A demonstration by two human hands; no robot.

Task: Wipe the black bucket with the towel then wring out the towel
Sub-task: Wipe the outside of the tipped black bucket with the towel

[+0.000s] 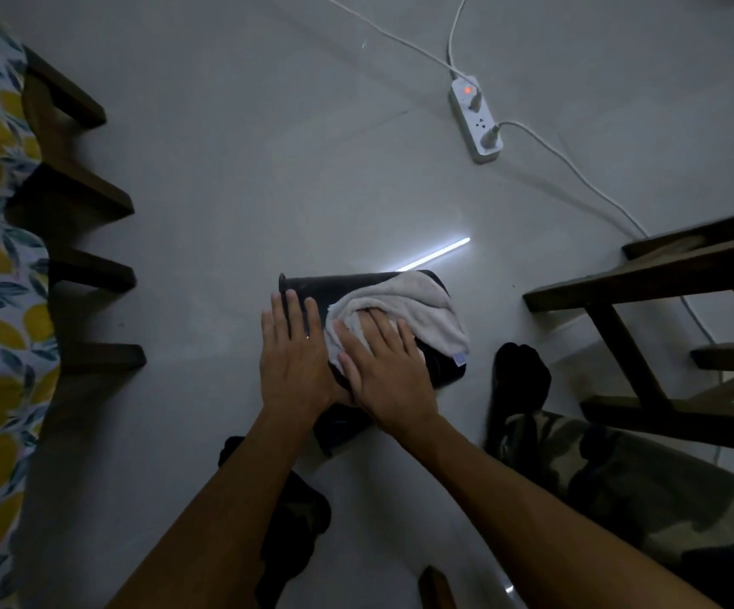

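Grey floor (233, 178) fills the dim room, shiny where a light strip glints on it. On it lies the black bucket (312, 285), tipped on its side, just in front of the person's knees. The left hand (292, 360) rests flat on the bucket, fingers spread, gripping nothing. The right hand (389, 369) lies flat too, pressing the pale towel (417, 307) down on the bucket's side. Near the far wall sits a white power strip (475, 118) with a small orange light. Dark wooden chair legs (646, 279) stand to the right.
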